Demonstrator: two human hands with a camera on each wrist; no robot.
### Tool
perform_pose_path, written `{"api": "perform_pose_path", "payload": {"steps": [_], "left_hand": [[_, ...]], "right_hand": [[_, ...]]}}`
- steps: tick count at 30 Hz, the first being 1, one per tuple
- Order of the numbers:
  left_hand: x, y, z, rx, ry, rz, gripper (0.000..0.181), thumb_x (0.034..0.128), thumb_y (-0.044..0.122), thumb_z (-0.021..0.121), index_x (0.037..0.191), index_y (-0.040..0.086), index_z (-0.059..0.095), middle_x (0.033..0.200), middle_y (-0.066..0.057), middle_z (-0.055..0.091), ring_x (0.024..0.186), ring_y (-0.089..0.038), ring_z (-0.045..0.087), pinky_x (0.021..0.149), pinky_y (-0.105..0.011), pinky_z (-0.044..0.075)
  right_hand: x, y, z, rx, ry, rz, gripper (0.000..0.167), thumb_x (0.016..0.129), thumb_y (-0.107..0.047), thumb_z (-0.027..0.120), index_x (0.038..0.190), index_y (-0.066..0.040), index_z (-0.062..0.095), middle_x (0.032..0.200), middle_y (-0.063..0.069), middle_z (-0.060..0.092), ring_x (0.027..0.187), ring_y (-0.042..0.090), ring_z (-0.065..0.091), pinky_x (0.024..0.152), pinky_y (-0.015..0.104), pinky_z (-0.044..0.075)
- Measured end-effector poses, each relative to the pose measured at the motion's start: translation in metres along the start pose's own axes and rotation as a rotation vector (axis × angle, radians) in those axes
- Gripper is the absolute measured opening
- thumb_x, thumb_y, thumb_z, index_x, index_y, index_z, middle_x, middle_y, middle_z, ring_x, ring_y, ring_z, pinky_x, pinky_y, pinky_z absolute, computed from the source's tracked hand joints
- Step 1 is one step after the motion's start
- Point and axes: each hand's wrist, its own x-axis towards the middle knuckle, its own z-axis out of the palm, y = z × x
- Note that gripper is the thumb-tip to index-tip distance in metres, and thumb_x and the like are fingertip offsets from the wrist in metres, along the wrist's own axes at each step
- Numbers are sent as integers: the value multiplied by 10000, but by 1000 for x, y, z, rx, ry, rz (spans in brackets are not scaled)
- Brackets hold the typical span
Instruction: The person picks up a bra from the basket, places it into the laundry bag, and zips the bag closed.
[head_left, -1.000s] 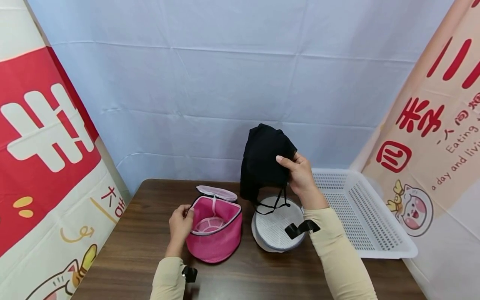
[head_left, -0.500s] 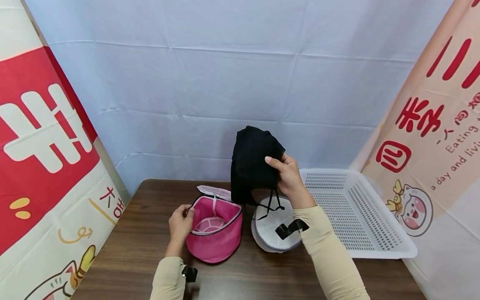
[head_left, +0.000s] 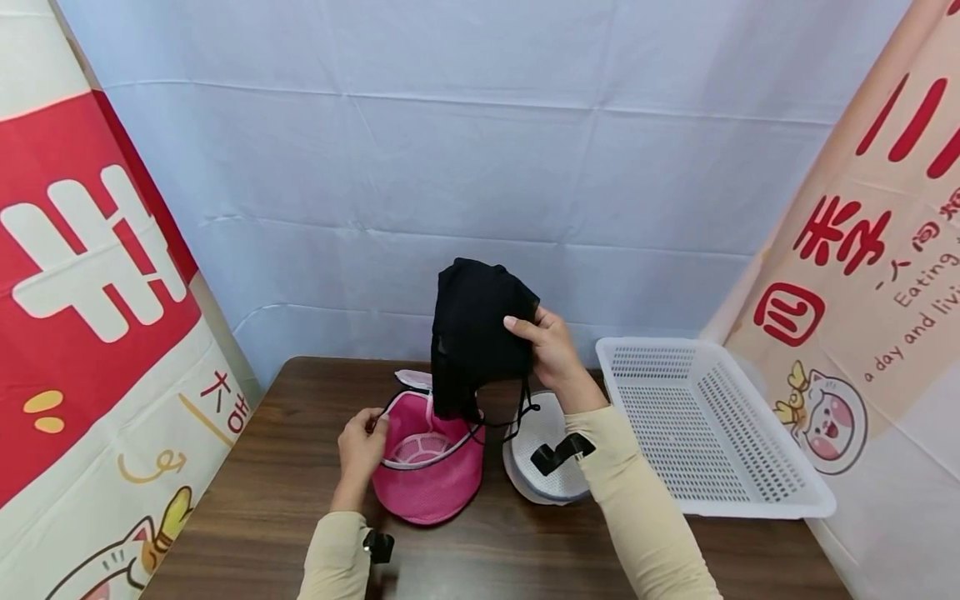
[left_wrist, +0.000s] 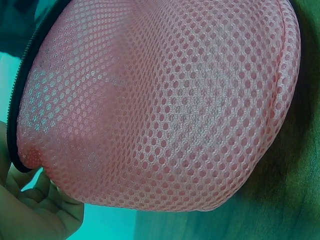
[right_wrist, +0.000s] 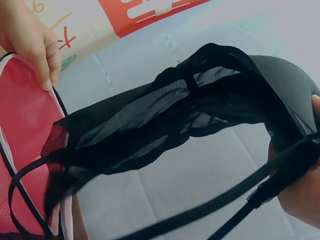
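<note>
The left hand (head_left: 362, 448) pinches the left rim of the open pink mesh bag (head_left: 431, 493), which stands on the brown table (head_left: 262, 500). The right hand (head_left: 555, 348) grips the black strapped garment (head_left: 480, 325), its lower end overlapping the bag's far right opening. Rightward stand a round white case (head_left: 542, 437) and a white basket (head_left: 697, 421).

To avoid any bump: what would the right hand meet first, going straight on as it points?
Beyond the black bra it holds, the right hand would probably meet the pale blue backdrop cloth; depth is unclear.
</note>
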Motion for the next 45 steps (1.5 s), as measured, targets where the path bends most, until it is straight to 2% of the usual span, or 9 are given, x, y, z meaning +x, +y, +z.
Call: {"api": "perform_pose_path", "payload": {"steps": [11, 20, 27, 33, 37, 40, 45], "left_hand": [[1, -1, -2, 5, -9, 4, 156, 891, 140, 603, 975, 44, 693, 787, -67, 629, 743, -218, 556, 683, -366, 415], [0, 0, -2, 10, 7, 13, 153, 886, 129, 608, 976, 41, 696, 791, -73, 635, 737, -218, 562, 680, -368, 423], [0, 1, -2, 12, 6, 19, 143, 889, 127, 611, 963, 35, 692, 795, -81, 629, 728, -222, 558, 667, -370, 426], [-1, 2, -2, 12, 3, 15, 132, 886, 119, 612, 949, 36, 693, 792, -75, 626, 726, -215, 555, 664, -361, 426], [-1, 1, -3, 12, 1, 8, 135, 887, 115, 610, 955, 35, 693, 795, -77, 630, 729, -214, 560, 672, -361, 427], [-2, 1, -4, 13, -6, -1, 145, 890, 111, 602, 971, 30, 690, 803, -82, 632, 731, -214, 564, 675, -359, 430], [-2, 1, -4, 8, -19, -9, 141, 869, 72, 583, 955, 20, 682, 805, -86, 631, 750, -225, 568, 682, -364, 438]], "right_hand": [[6, 15, 7, -62, -65, 43, 211, 891, 46, 534, 1021, -90, 629, 913, 51, 645, 774, 163, 639, 674, 292, 516], [12, 27, 18, -195, -141, 14, 190, 886, 47, 553, 1023, -68, 618, 906, 50, 636, 795, 152, 632, 694, 286, 505], [13, 30, 33, -199, -216, 13, 195, 877, 83, 540, 945, -81, 619, 866, 41, 629, 789, 142, 623, 683, 271, 503], [15, 40, 41, -216, -217, 2, 273, 851, 130, 545, 840, -128, 631, 805, 22, 620, 760, 122, 606, 667, 247, 488], [17, 46, 44, -218, -228, -13, 292, 850, 133, 549, 822, -144, 640, 792, 28, 600, 762, 127, 592, 666, 245, 483], [18, 47, 46, -220, -246, -29, 268, 854, 109, 567, 828, -147, 643, 788, 30, 587, 768, 134, 582, 669, 251, 480], [21, 49, 45, -234, -275, -53, 96, 838, 14, 653, 828, -75, 619, 772, 44, 573, 763, 154, 575, 665, 264, 473]]}}
